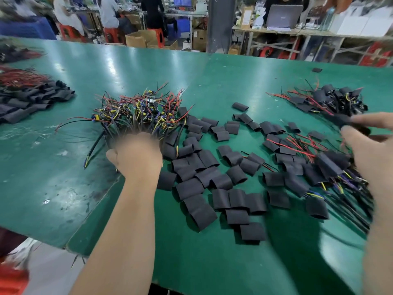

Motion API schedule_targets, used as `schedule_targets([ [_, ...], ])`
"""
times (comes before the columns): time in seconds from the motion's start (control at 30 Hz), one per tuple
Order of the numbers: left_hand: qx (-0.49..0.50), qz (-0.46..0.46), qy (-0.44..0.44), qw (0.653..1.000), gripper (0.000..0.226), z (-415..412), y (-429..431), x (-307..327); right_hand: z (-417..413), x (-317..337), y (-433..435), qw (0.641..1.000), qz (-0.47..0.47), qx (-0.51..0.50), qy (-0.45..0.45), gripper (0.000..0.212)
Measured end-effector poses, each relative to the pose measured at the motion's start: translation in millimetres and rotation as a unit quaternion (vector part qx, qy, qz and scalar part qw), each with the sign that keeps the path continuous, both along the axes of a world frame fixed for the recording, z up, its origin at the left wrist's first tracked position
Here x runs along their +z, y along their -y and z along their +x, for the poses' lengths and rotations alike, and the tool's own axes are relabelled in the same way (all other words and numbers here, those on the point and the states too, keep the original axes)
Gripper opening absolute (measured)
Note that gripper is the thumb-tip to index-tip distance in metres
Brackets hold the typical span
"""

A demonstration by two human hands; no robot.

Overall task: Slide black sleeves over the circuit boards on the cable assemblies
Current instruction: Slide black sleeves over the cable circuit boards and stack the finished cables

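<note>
Left hand [136, 155] is balled into a tight fist around the stems of a big bundle of cable assemblies [138, 111], with the forearm coming up from the bottom edge and the bare boards and wires fanning out above the knuckles. Right hand [374, 154] is pretty blurry at the right edge, thumb and forefinger reaching forward and pinching a dark sleeved piece [350, 124]. Loose black sleeves [212, 177] lie scattered on the green table [63, 167] between the two hands.

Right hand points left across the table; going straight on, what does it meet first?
Probably the loose black sleeves just left of the right hand, which pinches a dark piece; blur hides the hand's height above the green table.
</note>
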State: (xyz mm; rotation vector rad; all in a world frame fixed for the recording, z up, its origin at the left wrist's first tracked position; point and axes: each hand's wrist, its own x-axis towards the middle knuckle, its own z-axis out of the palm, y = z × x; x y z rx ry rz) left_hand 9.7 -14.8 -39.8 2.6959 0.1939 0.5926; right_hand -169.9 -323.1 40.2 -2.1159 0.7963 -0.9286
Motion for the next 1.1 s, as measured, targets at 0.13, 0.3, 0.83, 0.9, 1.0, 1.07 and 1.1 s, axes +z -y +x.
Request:
schedule_targets([
  [0.13,0.025,-0.005,-0.002,1.0,0.025,4,-1,0,1,-15,-7,0.986,-0.047,-0.069,-0.142,0.036],
  [0.3,0.042,-0.034,-0.019,0.998,0.028,8,1,0,10,-22,-33,0.988,-0.086,-0.09,-0.092,0.022],
  [0.83,-0.468,-0.13,0.107,0.868,0.009,-47,49,13,39,-45,-94,0.744,0.534,0.36,0.177,0.034],
  [0.9,-0.473,-0.125,0.091,0.867,0.011,-47,49,12,41,-47,-93,0.773,0.496,0.341,0.203,0.022],
  [1.0,-0.483,-0.142,0.079,0.861,0.028,-52,53,13,42,-53,-96,0.814,0.442,0.333,0.175,0.015],
  [1.07,-0.484,-0.14,0.103,0.857,0.031,-57,58,15,42,-55,-100,0.818,0.431,0.345,0.162,0.018],
  [1.1,-0.483,-0.138,0.12,0.856,0.028,-58,60,15,43,-56,-101,0.82,0.426,0.347,0.159,0.019],
])
